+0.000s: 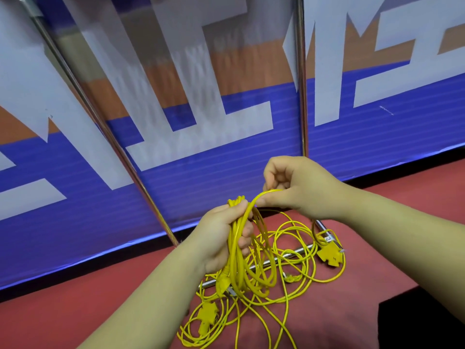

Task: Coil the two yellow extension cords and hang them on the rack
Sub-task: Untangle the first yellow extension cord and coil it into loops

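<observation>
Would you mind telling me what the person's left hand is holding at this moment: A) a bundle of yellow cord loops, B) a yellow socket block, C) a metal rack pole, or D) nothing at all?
A: the left hand grips a bundle of yellow cord loops, while the right hand pinches a single strand leading into it.

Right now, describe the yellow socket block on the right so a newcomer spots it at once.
On the red surface below the blue banner, a chrome bar lies under tangled yellow cord. The socket block sits by the bar's right end, below the right hand. Unlike the other block low in the tangle, it lies at the right edge.
</observation>
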Demonstrator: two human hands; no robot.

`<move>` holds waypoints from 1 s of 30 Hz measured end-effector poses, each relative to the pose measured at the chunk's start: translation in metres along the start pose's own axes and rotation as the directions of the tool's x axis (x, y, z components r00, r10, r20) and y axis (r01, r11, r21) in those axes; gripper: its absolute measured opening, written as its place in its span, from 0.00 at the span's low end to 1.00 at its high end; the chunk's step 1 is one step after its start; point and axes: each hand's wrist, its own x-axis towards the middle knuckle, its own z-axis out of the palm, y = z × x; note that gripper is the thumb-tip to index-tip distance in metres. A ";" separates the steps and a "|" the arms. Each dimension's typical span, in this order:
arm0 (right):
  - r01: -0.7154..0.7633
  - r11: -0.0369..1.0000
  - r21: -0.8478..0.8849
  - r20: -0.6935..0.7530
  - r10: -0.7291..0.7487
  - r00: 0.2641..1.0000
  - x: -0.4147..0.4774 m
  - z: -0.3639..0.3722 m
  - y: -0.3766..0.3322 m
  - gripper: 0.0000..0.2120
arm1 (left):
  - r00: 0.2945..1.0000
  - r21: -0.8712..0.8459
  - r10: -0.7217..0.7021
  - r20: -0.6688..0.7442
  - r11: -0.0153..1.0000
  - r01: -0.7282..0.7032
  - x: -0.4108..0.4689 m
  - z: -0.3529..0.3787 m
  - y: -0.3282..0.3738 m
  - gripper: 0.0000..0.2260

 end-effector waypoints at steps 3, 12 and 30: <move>-0.020 0.995 0.094 0.020 0.018 1.000 0.001 -0.010 0.002 0.13 | 0.996 -0.052 -0.034 0.077 0.998 0.038 -0.002 0.004 0.006 0.14; -0.121 0.992 0.032 -0.090 0.123 0.988 0.004 -0.041 0.029 0.12 | 0.962 0.000 -0.035 0.270 0.999 0.036 -0.011 -0.003 0.014 0.09; -0.311 0.950 0.014 0.063 0.310 0.949 0.003 -0.014 0.056 0.06 | 0.896 -0.544 0.234 -0.378 0.727 -0.419 0.004 -0.122 0.049 0.11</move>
